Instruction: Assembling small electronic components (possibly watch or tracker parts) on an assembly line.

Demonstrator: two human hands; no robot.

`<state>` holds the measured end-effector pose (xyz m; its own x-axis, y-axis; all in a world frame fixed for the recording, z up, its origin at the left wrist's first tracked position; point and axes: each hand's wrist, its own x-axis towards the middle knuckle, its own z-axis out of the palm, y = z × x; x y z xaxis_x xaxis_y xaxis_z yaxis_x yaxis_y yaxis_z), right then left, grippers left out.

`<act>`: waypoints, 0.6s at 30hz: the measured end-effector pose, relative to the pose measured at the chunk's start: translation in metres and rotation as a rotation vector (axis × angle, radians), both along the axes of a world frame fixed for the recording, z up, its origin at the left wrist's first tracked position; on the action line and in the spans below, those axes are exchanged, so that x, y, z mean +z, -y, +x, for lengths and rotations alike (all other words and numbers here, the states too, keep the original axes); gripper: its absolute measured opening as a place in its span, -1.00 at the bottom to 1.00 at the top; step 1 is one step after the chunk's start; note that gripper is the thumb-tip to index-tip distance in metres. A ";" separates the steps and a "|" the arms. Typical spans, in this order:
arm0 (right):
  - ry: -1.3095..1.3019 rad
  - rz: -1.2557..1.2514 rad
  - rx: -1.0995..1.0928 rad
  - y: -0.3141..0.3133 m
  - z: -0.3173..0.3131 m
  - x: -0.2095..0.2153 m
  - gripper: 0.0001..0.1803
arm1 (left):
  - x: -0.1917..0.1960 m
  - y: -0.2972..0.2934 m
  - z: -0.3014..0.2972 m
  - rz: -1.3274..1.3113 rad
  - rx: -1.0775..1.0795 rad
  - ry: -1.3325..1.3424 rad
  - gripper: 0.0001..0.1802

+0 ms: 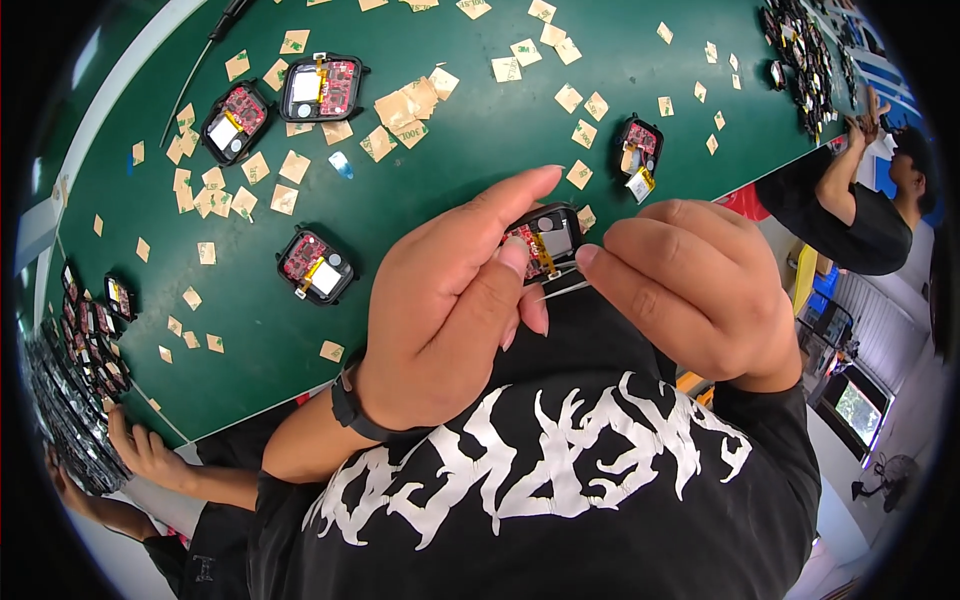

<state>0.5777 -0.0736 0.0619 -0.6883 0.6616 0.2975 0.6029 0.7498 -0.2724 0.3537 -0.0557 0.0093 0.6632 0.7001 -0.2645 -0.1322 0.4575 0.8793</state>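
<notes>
My left hand [440, 290] is closed round an opened smartwatch case [556, 240], holding it by its edge with the thumb over its face. Inside the case are a red circuit board, a yellow flex strip and a silvery part. My right hand [690, 280] is pinched at the case's right side. From its fingers a pair of thin silvery tweezers [565, 286] points left along the case's lower edge; most of the tool is hidden. Beyond my hands on the green table [480, 130] lies another opened watch case [638, 148], its battery [640, 184] hanging out.
More opened watch cases [322, 88], [235, 122], [316, 265] lie at left among scattered beige adhesive squares [405, 105]. A black-handled screwdriver [228, 18] lies at the far left. Heaps of watch parts [95, 340], [800, 60] stand at both ends, with co-workers' hands [150, 455], [868, 120] near them.
</notes>
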 end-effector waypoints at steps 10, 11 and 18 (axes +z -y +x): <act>-0.059 -0.106 0.032 0.003 0.000 -0.001 -0.67 | 0.001 0.003 0.003 -0.002 0.066 -0.007 -0.58; -0.061 -0.108 0.029 0.005 0.000 0.002 -0.67 | -0.001 0.003 0.003 0.029 0.064 -0.006 -0.59; 0.059 -0.024 0.030 0.007 -0.001 0.006 -0.80 | 0.002 0.000 0.005 0.064 0.031 -0.036 -0.59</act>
